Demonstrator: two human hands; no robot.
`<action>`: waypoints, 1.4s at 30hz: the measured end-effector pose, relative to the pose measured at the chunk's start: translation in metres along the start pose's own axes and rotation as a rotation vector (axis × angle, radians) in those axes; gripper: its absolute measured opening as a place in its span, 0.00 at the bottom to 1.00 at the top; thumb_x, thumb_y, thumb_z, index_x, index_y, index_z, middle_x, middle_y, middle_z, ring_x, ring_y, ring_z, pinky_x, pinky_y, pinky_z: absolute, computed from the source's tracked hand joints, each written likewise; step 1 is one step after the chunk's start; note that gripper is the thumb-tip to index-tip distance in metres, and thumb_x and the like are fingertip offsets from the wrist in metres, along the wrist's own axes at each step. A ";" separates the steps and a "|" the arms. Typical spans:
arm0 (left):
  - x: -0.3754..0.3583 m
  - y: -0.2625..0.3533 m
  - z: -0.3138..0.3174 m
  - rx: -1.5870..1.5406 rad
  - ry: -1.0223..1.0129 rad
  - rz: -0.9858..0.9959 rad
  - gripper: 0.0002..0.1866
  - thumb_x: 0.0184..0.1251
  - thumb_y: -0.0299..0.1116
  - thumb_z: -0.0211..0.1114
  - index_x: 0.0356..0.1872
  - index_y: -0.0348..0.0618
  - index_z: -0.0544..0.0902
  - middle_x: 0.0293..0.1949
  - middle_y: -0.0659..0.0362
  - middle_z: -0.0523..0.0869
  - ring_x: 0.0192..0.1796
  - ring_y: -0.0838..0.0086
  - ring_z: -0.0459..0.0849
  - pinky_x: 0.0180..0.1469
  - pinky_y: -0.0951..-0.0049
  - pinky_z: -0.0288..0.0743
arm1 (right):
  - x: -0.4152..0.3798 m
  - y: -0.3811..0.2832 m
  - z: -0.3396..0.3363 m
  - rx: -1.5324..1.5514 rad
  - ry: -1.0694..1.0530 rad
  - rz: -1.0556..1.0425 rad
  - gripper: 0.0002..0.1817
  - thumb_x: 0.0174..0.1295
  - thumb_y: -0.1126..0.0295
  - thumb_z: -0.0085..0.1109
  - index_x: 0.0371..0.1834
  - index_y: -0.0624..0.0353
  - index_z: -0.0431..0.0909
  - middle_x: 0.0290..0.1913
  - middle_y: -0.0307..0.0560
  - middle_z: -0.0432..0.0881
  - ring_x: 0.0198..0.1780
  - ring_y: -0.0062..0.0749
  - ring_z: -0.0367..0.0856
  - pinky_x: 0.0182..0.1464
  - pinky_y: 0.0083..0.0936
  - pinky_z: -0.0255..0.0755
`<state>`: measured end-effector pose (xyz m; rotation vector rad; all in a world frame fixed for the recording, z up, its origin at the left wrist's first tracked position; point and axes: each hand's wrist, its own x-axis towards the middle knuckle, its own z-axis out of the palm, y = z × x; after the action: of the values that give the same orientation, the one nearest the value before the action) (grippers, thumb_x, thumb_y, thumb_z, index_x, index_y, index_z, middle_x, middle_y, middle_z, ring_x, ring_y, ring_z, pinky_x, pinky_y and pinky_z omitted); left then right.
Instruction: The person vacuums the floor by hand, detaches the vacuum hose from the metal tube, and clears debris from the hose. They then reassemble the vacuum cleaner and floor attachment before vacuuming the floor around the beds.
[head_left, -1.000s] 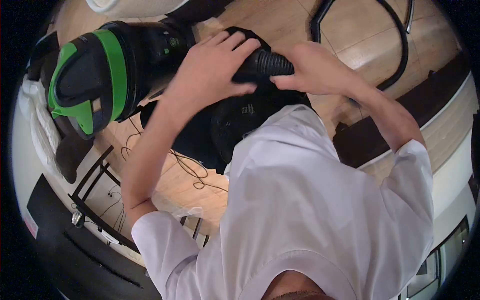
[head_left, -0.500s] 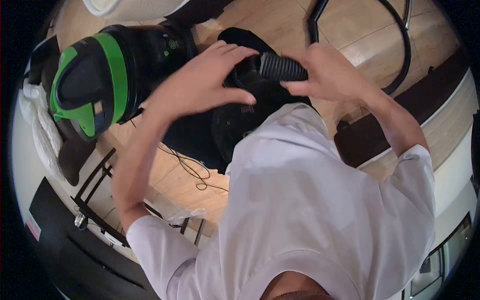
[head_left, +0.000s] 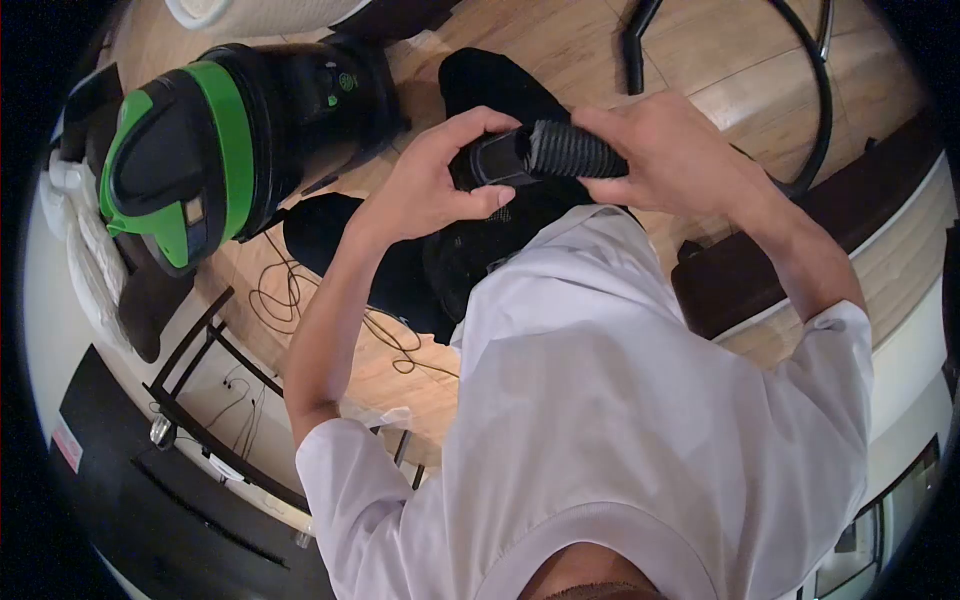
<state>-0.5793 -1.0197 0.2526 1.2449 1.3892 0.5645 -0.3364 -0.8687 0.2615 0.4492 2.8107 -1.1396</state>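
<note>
I hold a black ribbed vacuum hose point(head_left: 568, 150) with both hands in front of my chest. My right hand point(head_left: 670, 150) grips the ribbed part. My left hand point(head_left: 435, 185) wraps its fingers around the smooth black connector point(head_left: 490, 160) at the hose's end. The black and green vacuum cleaner point(head_left: 215, 140) lies on the wooden floor to the left, apart from the hose end. My white shirt hides the floor below my hands.
The rest of the hose point(head_left: 815, 90) loops across the floor at top right. Thin black cables point(head_left: 290, 295) trail over the floor. A black metal frame point(head_left: 200, 350) stands at lower left, a white cloth point(head_left: 85, 260) lies at far left, and a dark bench point(head_left: 800, 230) stands right.
Both hands have drawn the hose end nearer to me and away from the vacuum. My left hand moved from over the hose to gripping the connector. My left elbow dropped.
</note>
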 end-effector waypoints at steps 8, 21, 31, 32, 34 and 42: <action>-0.005 0.022 -0.002 0.271 -0.051 0.164 0.29 0.55 0.38 0.76 0.57 0.35 0.82 0.42 0.54 0.88 0.41 0.66 0.86 0.46 0.69 0.80 | 0.000 -0.013 0.006 -0.285 -0.007 -0.259 0.18 0.57 0.60 0.71 0.42 0.56 0.76 0.31 0.48 0.86 0.34 0.48 0.89 0.35 0.42 0.81; 0.022 0.021 -0.029 -0.545 -0.291 -0.532 0.26 0.77 0.60 0.58 0.45 0.42 0.78 0.32 0.51 0.87 0.24 0.64 0.89 0.24 0.72 0.83 | 0.004 -0.009 0.019 -0.024 0.052 -0.108 0.31 0.65 0.38 0.64 0.59 0.49 0.81 0.25 0.49 0.84 0.28 0.51 0.86 0.32 0.42 0.78; -0.008 0.041 -0.040 -0.216 -0.007 -0.125 0.22 0.60 0.37 0.80 0.51 0.43 0.80 0.38 0.60 0.87 0.35 0.81 0.85 0.32 0.81 0.77 | 0.015 0.000 0.014 0.095 0.018 -0.118 0.25 0.64 0.40 0.66 0.50 0.48 0.81 0.24 0.51 0.82 0.29 0.54 0.85 0.31 0.46 0.76; -0.007 0.039 -0.043 -0.294 -0.027 -0.123 0.22 0.61 0.39 0.79 0.51 0.42 0.80 0.37 0.60 0.87 0.33 0.82 0.85 0.29 0.82 0.76 | 0.015 -0.002 0.018 0.044 0.075 -0.172 0.26 0.63 0.39 0.66 0.50 0.48 0.80 0.25 0.49 0.83 0.29 0.52 0.85 0.30 0.45 0.77; -0.007 0.026 -0.044 -0.373 -0.053 -0.082 0.21 0.62 0.40 0.78 0.50 0.42 0.80 0.36 0.59 0.87 0.32 0.81 0.85 0.26 0.83 0.74 | 0.014 -0.005 0.020 -0.088 0.127 -0.255 0.28 0.62 0.37 0.65 0.51 0.47 0.77 0.26 0.43 0.84 0.27 0.48 0.86 0.27 0.40 0.77; -0.002 0.024 -0.030 -0.686 -0.122 -0.454 0.21 0.71 0.51 0.64 0.44 0.40 0.81 0.28 0.58 0.86 0.19 0.74 0.85 0.13 0.84 0.68 | 0.004 -0.022 0.042 -0.106 0.211 -0.101 0.30 0.63 0.36 0.64 0.56 0.47 0.78 0.25 0.44 0.84 0.27 0.45 0.86 0.26 0.39 0.76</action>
<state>-0.5990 -1.0043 0.2823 0.3904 1.1740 0.5637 -0.3480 -0.9114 0.2454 0.4473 3.0908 -1.0081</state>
